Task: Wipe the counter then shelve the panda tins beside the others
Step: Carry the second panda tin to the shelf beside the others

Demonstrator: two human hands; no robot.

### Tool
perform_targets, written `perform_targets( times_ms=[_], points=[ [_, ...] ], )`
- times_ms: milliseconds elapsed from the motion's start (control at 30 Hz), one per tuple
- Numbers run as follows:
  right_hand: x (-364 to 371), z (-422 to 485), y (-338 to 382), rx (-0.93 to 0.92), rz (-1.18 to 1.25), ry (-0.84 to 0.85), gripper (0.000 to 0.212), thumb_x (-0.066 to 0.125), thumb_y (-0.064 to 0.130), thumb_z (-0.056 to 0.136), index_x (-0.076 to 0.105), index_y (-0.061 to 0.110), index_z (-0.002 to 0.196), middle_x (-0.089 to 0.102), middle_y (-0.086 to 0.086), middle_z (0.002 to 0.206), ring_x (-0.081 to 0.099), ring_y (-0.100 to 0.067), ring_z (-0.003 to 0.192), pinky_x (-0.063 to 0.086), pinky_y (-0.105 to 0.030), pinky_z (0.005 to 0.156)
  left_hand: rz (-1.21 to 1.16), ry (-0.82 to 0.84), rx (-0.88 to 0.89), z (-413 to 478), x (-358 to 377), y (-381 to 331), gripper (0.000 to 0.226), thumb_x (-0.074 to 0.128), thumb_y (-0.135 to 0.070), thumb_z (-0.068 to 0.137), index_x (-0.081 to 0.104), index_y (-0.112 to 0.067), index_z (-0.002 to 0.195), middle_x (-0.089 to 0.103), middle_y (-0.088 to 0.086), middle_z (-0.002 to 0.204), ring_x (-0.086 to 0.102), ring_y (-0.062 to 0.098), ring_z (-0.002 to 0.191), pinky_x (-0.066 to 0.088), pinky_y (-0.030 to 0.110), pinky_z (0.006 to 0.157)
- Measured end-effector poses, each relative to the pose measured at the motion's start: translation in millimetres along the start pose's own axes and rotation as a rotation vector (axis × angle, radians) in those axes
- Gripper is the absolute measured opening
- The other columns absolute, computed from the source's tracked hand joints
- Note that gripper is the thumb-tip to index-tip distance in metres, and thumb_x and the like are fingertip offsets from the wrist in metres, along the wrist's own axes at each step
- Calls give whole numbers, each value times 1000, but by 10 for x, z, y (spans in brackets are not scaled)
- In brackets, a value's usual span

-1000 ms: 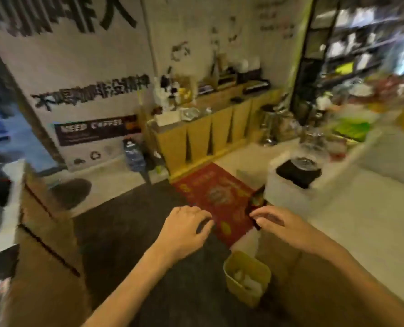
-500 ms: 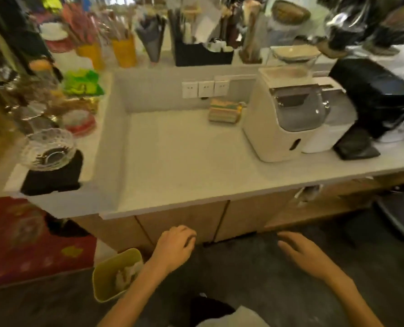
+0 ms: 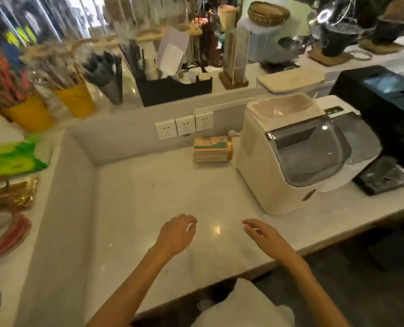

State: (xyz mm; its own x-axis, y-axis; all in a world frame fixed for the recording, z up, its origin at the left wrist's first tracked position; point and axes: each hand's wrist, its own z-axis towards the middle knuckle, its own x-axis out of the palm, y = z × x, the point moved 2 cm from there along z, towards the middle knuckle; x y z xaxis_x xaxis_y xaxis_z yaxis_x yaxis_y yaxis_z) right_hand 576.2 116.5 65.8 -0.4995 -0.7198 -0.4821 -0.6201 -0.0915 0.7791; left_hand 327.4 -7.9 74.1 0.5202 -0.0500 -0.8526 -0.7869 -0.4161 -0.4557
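A pale stone counter (image 3: 137, 208) fills the middle of the view. At its back, below the wall sockets, stands a small stack of gold and green tins (image 3: 212, 149); their printed picture is too small to read. My left hand (image 3: 176, 233) hovers over the counter's front part with its fingers loosely curled and nothing in it. A little to the right my right hand (image 3: 263, 234) hangs over the counter too, fingers apart and empty. The tins are well beyond both hands. No cloth is in view.
A cream ice maker (image 3: 290, 156) stands right of the tins, with a black machine (image 3: 385, 109) beyond it. Three sockets (image 3: 184, 126) sit on the back wall. The raised ledge carries yellow buckets (image 3: 76, 102), a black organiser (image 3: 176, 89) and packets (image 3: 12, 159) at the left.
My view swung from the floor and doorway round to the counter and drew close. Both hands rose from beside the yellow bin to above the counter's front part.
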Motion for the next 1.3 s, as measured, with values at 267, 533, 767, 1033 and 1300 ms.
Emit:
perform_targets(
  times_ms=[267,533,767,1033,1300],
  points=[
    [-431,2467,1218,-107,214,-230,63,54,30,99,26,16,154,38,-10,155,39,-28,142,34,-44,117,-241,-151,-159,2107,-853,40,36,49,-29,101,57,-13,132,65,10,130,63,27,115,48,33,94],
    [-307,3673,793,255,437,-457,81,58,48,93,17,18,156,33,-21,156,40,-39,138,38,-50,112,-628,-40,-174,3641,-747,107,69,54,-40,99,18,-21,155,16,7,165,24,27,148,25,30,111],
    [-310,3653,672,168,740,-386,63,68,46,87,42,30,142,60,-7,132,64,-21,107,58,-47,91,-665,82,-245,3417,-661,164,71,69,-46,88,34,-24,146,23,8,150,40,20,125,48,23,93],
    [-99,2527,1352,-59,924,234,50,73,50,82,58,41,129,66,-8,130,68,-25,113,59,-45,81,-901,-468,-245,1279,-1394,247,37,55,-67,81,58,-48,112,45,-3,131,48,19,126,43,27,97],
    [1040,700,2714,-322,847,993,54,67,15,76,60,25,128,65,-10,122,65,-28,105,57,-38,76,-1294,-621,-347,-1897,-1284,379,78,75,-82,50,62,-51,121,74,-20,112,72,10,105,61,29,81]
  ],
)
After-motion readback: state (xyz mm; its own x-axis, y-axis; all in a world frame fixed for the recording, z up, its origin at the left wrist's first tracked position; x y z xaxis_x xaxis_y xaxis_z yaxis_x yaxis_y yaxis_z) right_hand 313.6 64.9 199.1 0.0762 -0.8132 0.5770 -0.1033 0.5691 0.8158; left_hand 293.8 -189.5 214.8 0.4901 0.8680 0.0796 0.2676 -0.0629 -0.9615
